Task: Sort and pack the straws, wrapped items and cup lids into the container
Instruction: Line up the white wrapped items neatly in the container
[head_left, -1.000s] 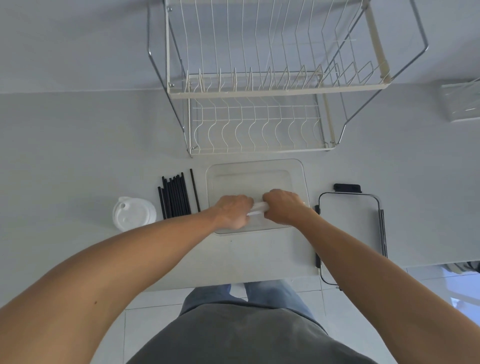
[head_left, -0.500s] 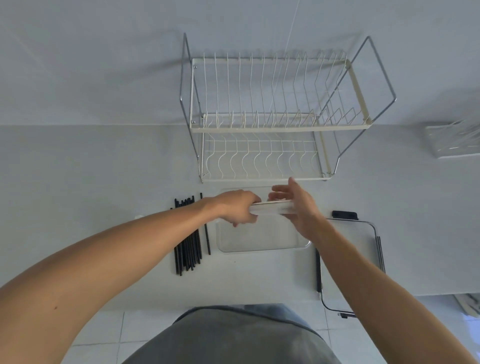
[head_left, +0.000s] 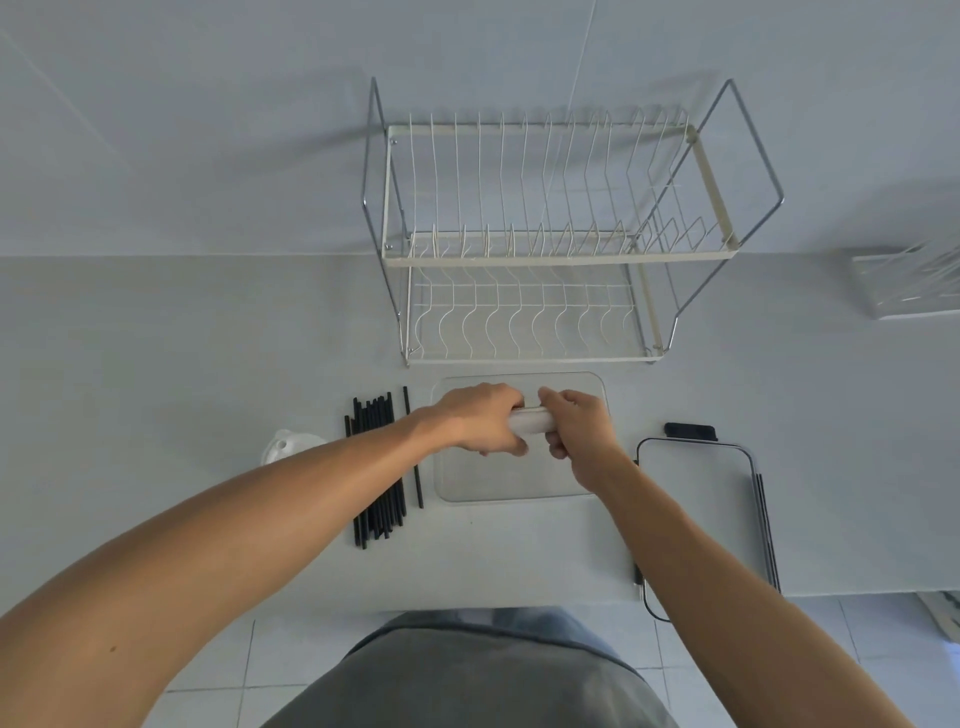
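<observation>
Both hands, left (head_left: 485, 418) & right (head_left: 576, 431), gripped one white wrapped bundle (head_left: 530, 420) over the clear container (head_left: 519, 488), mid-bench. Black straws (head_left: 376, 467) lay at its left. Best to lower it flat along one wall, w/o bending, then release.
</observation>
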